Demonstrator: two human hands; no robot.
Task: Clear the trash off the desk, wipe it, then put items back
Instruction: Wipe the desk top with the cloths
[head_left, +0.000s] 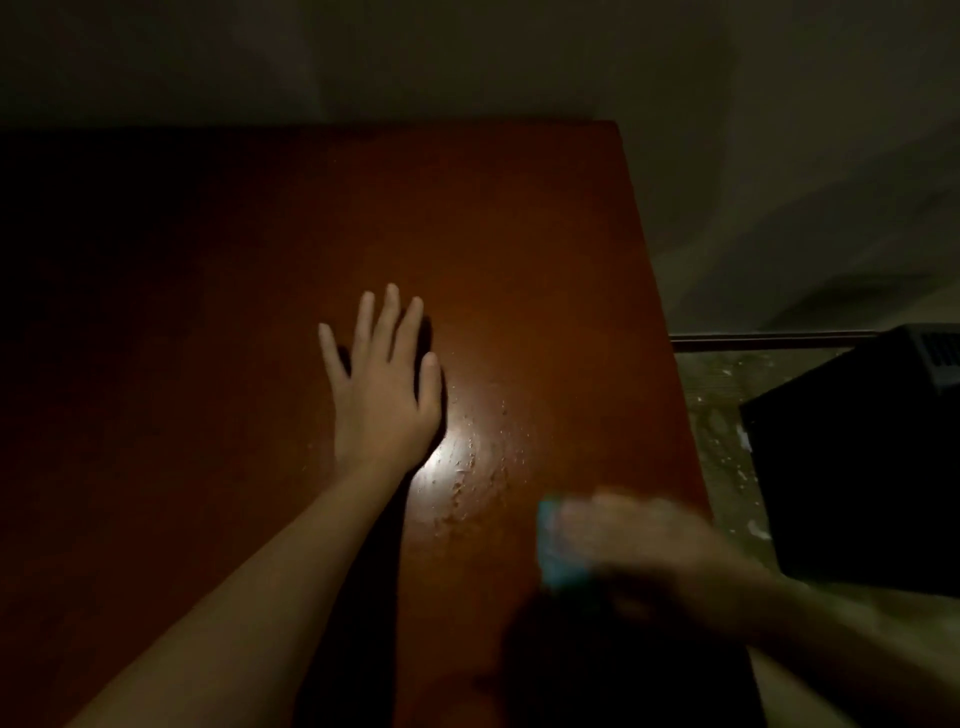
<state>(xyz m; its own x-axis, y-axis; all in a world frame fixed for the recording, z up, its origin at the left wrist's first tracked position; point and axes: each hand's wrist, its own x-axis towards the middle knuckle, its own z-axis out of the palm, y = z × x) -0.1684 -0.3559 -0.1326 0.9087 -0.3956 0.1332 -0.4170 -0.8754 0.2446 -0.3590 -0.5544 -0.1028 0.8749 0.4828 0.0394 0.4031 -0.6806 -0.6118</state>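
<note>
A reddish-brown wooden desk (519, 234) fills most of the dim view, with a bright wet patch of droplets (467, 467) near its middle. My left hand (382, 384) lies flat on the desk, fingers straight and spread, just left of the wet patch. Near the desk's right front edge my right hand (639, 540) is blurred by motion and holds a light blue cloth (556, 551), which sticks out on its left side.
A pale wall runs behind the desk and to its right. A black box-like object (857, 457) stands on the speckled floor (722, 431) to the right of the desk. The desk's left part lies in deep shadow.
</note>
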